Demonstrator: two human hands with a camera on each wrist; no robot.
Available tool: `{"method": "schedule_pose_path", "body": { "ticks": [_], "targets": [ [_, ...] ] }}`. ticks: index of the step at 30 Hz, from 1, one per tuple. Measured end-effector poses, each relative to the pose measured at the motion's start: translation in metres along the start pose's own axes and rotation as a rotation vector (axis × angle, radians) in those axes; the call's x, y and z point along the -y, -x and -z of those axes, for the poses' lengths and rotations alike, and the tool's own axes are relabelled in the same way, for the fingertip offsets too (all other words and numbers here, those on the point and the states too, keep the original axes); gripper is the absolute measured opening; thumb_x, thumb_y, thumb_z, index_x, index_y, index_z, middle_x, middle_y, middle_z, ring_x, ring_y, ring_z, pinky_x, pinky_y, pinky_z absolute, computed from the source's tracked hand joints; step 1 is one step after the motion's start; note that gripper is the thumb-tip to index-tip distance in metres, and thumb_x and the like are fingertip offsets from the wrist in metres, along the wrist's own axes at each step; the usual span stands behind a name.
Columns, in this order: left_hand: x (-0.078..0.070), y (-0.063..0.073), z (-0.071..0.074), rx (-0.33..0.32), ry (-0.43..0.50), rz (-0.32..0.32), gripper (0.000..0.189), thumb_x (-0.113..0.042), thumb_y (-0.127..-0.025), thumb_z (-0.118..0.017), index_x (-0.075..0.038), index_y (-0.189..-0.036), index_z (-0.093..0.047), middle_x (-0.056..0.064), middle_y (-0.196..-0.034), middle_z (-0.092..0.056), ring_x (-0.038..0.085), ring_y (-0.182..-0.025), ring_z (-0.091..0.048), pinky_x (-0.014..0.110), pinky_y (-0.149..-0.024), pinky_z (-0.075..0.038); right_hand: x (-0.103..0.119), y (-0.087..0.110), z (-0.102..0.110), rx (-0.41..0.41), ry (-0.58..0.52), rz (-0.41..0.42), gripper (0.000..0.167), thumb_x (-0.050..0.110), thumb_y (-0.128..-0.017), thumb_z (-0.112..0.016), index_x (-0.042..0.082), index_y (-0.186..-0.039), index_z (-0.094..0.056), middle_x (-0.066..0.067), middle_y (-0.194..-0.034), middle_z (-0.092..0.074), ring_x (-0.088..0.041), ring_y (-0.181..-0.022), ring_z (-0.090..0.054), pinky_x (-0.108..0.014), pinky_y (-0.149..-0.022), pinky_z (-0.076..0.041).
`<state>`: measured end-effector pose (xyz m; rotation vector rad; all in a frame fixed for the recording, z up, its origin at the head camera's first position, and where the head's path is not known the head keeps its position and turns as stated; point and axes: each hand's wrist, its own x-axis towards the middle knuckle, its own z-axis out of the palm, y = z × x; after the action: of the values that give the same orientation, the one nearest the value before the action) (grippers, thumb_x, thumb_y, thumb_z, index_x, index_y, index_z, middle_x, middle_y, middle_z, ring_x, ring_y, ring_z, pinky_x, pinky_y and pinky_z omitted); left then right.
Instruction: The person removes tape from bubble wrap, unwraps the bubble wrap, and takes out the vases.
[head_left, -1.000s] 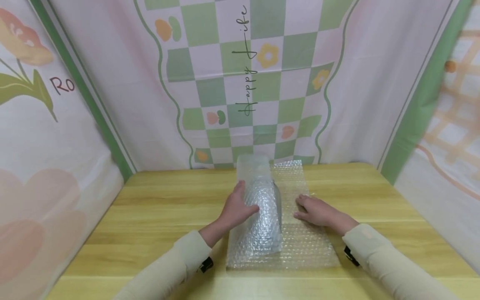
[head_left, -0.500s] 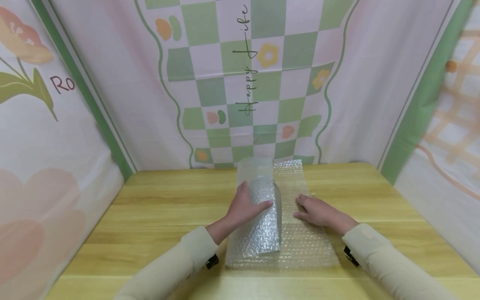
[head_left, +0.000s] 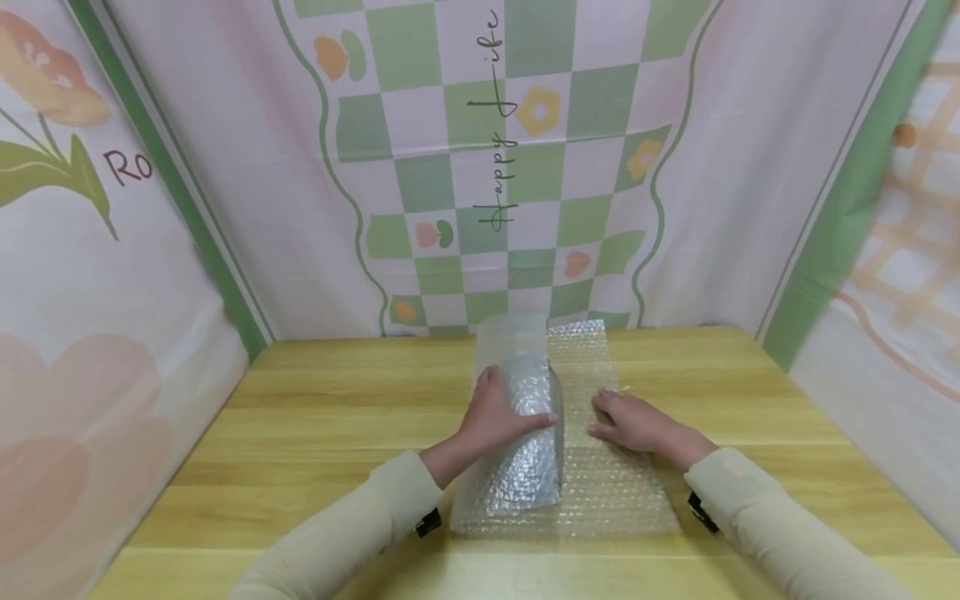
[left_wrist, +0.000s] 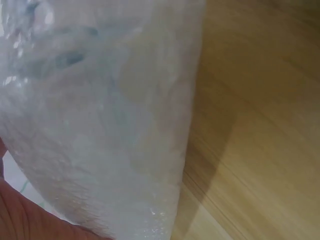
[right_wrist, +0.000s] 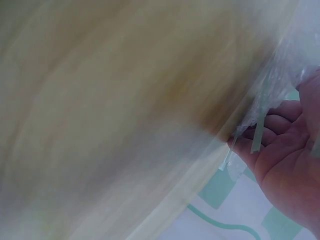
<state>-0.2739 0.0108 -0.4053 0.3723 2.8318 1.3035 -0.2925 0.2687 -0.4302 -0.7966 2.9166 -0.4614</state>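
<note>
On the table lies a rounded, silvery-looking bundle (head_left: 528, 475) under bubble wrap; what is inside is hard to make out. My left hand (head_left: 495, 417) rests on its left side, fingers pointing away and thumb stretched across the top to the right edge. In the left wrist view, the wrapped surface (left_wrist: 110, 125) fills the left half, with part of the hand at the lower left corner. To the right, my right hand (head_left: 633, 421) holds the flat bubble wrap sheet (head_left: 615, 492) with bent fingers. Narrow pale strips (right_wrist: 260, 132) show by those fingers in the right wrist view.
The wooden table (head_left: 337, 400) reaches back to a printed cloth backdrop (head_left: 480, 167). Side cloths (head_left: 135, 292) enclose it left and right. A bubble wrap layer (head_left: 510, 333) extends beyond the bundle's far end, close to the backdrop.
My left hand has moved right over the bundle, its thumb now reaching the right edge. The upper wrap layer has shifted slightly right with it. My right hand has stayed in place.
</note>
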Motion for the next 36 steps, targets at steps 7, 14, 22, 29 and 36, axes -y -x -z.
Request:
{"method": "schedule_pose_path", "body": {
  "ticks": [7,14,22,29,36],
  "targets": [
    [0.0,0.0,-0.001,0.009,-0.032,0.002,0.123,-0.053,-0.071,-0.082,0.01,-0.15,-0.013,0.028,-0.156,-0.013,0.039,-0.142,-0.02,0.043,-0.114,-0.024,0.0,-0.001,0.0,0.001,0.001,0.0,0.055,0.025,-0.096,-0.062,-0.018,-0.128,-0.05,-0.044,-0.132,-0.041,-0.055,-0.124,-0.04,-0.061,-0.104,-0.034],
    [0.001,-0.001,0.0,0.01,-0.011,-0.004,0.115,-0.046,-0.074,-0.08,0.011,-0.149,-0.014,0.029,-0.156,-0.013,0.04,-0.142,-0.02,0.045,-0.114,-0.024,-0.001,-0.002,-0.001,-0.004,0.002,0.001,0.055,0.025,-0.096,-0.063,-0.018,-0.127,-0.05,-0.044,-0.132,-0.042,-0.054,-0.125,-0.04,-0.06,-0.104,-0.034],
    [0.0,0.002,0.007,0.01,0.033,0.008,0.112,-0.04,-0.076,-0.079,0.012,-0.15,-0.013,0.029,-0.156,-0.011,0.039,-0.143,-0.017,0.044,-0.115,-0.021,-0.001,-0.002,-0.001,-0.012,0.01,0.01,0.051,0.024,-0.095,-0.063,-0.016,-0.125,-0.053,-0.044,-0.131,-0.043,-0.055,-0.124,-0.041,-0.061,-0.104,-0.035],
    [0.004,0.002,0.015,0.022,0.069,0.026,0.111,-0.039,-0.077,-0.078,0.009,-0.151,-0.01,0.027,-0.157,-0.009,0.039,-0.143,-0.014,0.045,-0.116,-0.017,-0.002,-0.002,-0.001,-0.018,0.009,0.022,0.038,0.024,-0.095,-0.063,-0.009,-0.112,-0.058,-0.043,-0.13,-0.044,-0.055,-0.123,-0.042,-0.061,-0.102,-0.036],
    [0.011,0.002,0.024,0.02,0.123,0.006,0.111,-0.038,-0.078,-0.077,0.009,-0.151,-0.008,0.028,-0.156,-0.01,0.041,-0.142,-0.018,0.046,-0.115,-0.02,-0.001,-0.001,0.0,-0.016,0.005,0.016,0.039,0.023,-0.096,-0.063,-0.01,-0.114,-0.057,-0.044,-0.131,-0.042,-0.055,-0.123,-0.041,-0.062,-0.103,-0.036]
  ]
}}
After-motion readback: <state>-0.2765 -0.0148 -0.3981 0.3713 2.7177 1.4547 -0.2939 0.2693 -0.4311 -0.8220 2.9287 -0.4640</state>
